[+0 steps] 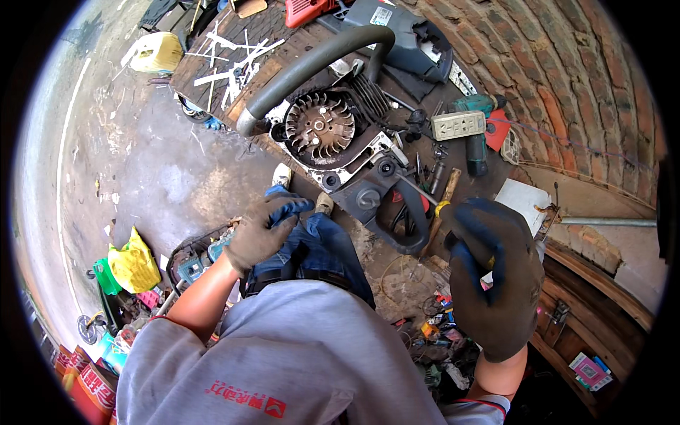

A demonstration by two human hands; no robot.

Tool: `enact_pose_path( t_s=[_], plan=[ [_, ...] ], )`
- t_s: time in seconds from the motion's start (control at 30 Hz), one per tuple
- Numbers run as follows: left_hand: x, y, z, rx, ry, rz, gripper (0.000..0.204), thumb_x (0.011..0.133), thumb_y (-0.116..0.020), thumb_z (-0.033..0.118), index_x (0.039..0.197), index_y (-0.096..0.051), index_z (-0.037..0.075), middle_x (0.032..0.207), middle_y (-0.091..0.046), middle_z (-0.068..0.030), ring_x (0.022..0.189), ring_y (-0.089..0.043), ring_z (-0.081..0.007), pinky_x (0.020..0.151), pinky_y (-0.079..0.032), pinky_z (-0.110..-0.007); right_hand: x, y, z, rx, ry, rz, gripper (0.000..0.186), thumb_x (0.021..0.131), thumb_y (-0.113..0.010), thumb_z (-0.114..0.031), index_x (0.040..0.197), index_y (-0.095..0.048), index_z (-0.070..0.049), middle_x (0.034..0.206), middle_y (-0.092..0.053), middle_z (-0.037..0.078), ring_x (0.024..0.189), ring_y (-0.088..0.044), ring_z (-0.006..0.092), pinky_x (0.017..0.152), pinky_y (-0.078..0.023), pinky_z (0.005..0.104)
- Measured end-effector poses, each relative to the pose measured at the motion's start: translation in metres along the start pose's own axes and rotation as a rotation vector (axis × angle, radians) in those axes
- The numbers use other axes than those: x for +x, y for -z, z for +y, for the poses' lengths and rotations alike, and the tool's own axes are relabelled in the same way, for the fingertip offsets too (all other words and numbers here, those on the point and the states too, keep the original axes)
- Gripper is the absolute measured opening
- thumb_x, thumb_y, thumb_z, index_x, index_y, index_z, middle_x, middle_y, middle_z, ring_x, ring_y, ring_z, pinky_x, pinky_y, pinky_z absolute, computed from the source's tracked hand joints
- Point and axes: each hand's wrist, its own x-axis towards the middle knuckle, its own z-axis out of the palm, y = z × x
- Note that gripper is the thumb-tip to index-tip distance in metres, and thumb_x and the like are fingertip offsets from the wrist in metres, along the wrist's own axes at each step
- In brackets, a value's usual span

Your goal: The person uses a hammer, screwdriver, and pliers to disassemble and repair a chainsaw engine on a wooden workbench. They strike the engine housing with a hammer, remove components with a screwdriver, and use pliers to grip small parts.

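A partly dismantled chainsaw lies on the bench ahead of me, its finned flywheel (319, 126) bare and its grey curved front handle (312, 64) arching above. The dark rear handle (411, 244) points toward me. My right hand (496, 276), in a dark work glove, is closed around a screwdriver (423, 193) with a yellow handle. The thin metal shaft slants toward the saw body; I cannot tell whether its tip touches. My left hand (265, 230), gloved too, hovers over my thigh, fingers loosely bent and thumb apart, with nothing visible in it.
Right of the saw lie a white power strip (457, 125), a green cordless drill (478, 145) and small tools by a brick wall (567, 85). A grey cover (404, 49) sits behind. White strips (237, 67) lie at the far left, a yellow bag (134, 262) on the floor.
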Motion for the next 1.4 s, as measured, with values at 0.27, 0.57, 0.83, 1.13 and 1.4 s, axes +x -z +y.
enact_pose_path(
  t_s=[0.27, 0.57, 0.83, 1.13, 1.4],
  plan=[
    [0.011, -0.005, 0.023, 0.076, -0.096, -0.047, 0.033, 0.085, -0.066, 0.003, 0.117, -0.071, 0.001, 0.115, -0.071, -0.0193, 0.109, -0.068, -0.0331, 0.098, -0.052, -0.04, -0.021, -0.013, 0.01, 0.174, -0.146, 0.294, 0.051, 0.082, -0.071, 0.002, 0.131, -0.058, 0.005, 0.117, -0.07, 0.02, 0.11, -0.068, 0.0307, 0.099, -0.052, 0.0413],
    [0.016, -0.012, 0.04, 0.177, -0.304, 0.061, 0.041, 0.079, -0.076, 0.009, 0.119, -0.07, 0.002, 0.115, -0.069, -0.0195, 0.109, -0.067, -0.0363, 0.094, -0.053, -0.043, -0.019, -0.047, 0.017, 0.448, -0.251, 0.706, 0.051, 0.085, -0.073, -0.004, 0.129, -0.055, 0.012, 0.115, -0.069, 0.018, 0.106, -0.065, 0.0228, 0.098, -0.05, 0.0372],
    [0.04, -0.041, 0.06, 0.378, -0.3, 0.144, 0.067, 0.075, -0.087, 0.021, 0.134, -0.061, 0.004, 0.13, -0.058, -0.0204, 0.12, -0.058, -0.0394, 0.101, -0.049, -0.046, -0.019, -0.062, 0.039, 0.225, 0.027, 0.432, 0.047, 0.084, -0.077, -0.01, 0.126, -0.062, 0.006, 0.115, -0.069, 0.016, 0.106, -0.065, 0.0266, 0.096, -0.05, 0.0391],
    [0.047, -0.039, 0.056, 0.578, -0.401, 0.115, 0.082, 0.073, -0.088, 0.035, 0.142, -0.054, 0.008, 0.14, -0.054, -0.0166, 0.129, -0.052, -0.0381, 0.11, -0.041, -0.049, -0.002, -0.051, 0.035, 0.16, 0.153, 0.291, 0.048, 0.085, -0.075, -0.016, 0.124, -0.061, 0.009, 0.113, -0.068, 0.017, 0.102, -0.066, 0.0243, 0.095, -0.051, 0.0369],
    [0.049, -0.039, 0.051, 0.657, -0.361, 0.062, 0.086, 0.079, -0.08, 0.046, 0.148, -0.048, 0.006, 0.148, -0.049, -0.0178, 0.128, -0.051, -0.0387, 0.109, -0.039, -0.052, 0.004, -0.042, 0.028, 0.15, 0.171, 0.197, 0.047, 0.084, -0.075, -0.012, 0.125, -0.061, 0.008, 0.113, -0.069, 0.018, 0.107, -0.065, 0.0267, 0.097, -0.05, 0.0373]
  ],
)
